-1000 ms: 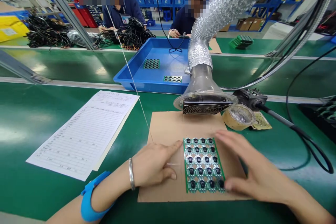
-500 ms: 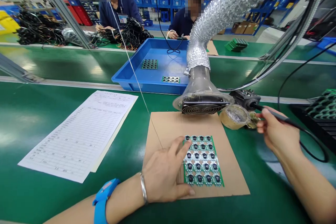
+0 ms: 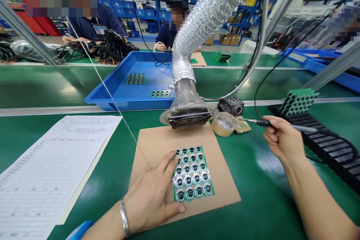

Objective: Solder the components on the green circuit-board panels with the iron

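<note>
A panel of small round circuit boards (image 3: 194, 174), green with black parts in rows, lies on a brown cardboard sheet (image 3: 222, 191). At its left edge rests my left hand (image 3: 152, 195), fingertips on the upper corner and thumb near the lower one. A thin solder wire (image 3: 107, 90) runs down from above into this hand, and a short end shows past the fingers. My right hand (image 3: 284, 138) is closed around a soldering iron (image 3: 264, 122). The iron's tip points left, close to a yellowish cleaning pad (image 3: 242, 125) beside a round tub (image 3: 224, 124).
A fume hood (image 3: 187, 105) on a silver duct overhangs the cardboard. Behind stands a blue tray (image 3: 112, 99) with two board panels. Printed sheets (image 3: 56, 157) lie left. A black slotted rack (image 3: 323, 138) holding green panels is at right. Two people sit across the bench.
My right hand has drawn the soldering iron back from the dark iron holder, and its tip now shows by the pad. The view has swung right. My left hand stays on the panel.
</note>
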A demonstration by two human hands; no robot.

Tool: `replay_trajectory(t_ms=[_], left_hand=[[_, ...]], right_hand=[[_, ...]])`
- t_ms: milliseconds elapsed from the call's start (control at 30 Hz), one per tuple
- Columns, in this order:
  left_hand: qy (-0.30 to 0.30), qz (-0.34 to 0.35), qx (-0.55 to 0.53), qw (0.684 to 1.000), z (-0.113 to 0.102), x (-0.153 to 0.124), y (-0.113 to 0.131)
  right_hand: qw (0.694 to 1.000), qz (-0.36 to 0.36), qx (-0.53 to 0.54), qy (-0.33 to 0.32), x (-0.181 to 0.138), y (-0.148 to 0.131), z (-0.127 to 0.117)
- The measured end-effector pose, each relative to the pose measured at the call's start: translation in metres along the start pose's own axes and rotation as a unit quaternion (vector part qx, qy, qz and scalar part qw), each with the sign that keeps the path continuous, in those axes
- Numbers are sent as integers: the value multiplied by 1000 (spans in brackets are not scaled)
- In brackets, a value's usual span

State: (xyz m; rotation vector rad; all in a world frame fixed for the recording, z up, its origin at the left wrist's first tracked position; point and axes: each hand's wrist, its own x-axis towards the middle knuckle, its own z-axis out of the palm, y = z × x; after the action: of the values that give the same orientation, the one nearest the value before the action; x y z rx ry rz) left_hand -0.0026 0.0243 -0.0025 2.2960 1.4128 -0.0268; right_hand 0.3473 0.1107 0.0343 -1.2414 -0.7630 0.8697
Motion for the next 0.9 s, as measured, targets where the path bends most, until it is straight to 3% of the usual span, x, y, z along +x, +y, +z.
replay_trajectory(t_ms=[167, 367, 533, 700, 900], left_hand=[[2, -1, 5, 1000, -1, 0, 0], [19, 4, 6, 1000, 4, -1, -5], [11, -2, 16, 1000, 8, 2, -8], [28, 8, -17, 999, 2, 2, -3], [106, 23, -100, 989, -21, -6, -2]], right_hand=[[999, 33, -20, -18, 8, 10, -4], [999, -17, -42, -22, 13, 9, -15], [992, -58, -85, -66, 6, 2, -19], [987, -90, -35, -125, -22, 3, 2], [974, -52, -17, -221, -68, 26, 38]])
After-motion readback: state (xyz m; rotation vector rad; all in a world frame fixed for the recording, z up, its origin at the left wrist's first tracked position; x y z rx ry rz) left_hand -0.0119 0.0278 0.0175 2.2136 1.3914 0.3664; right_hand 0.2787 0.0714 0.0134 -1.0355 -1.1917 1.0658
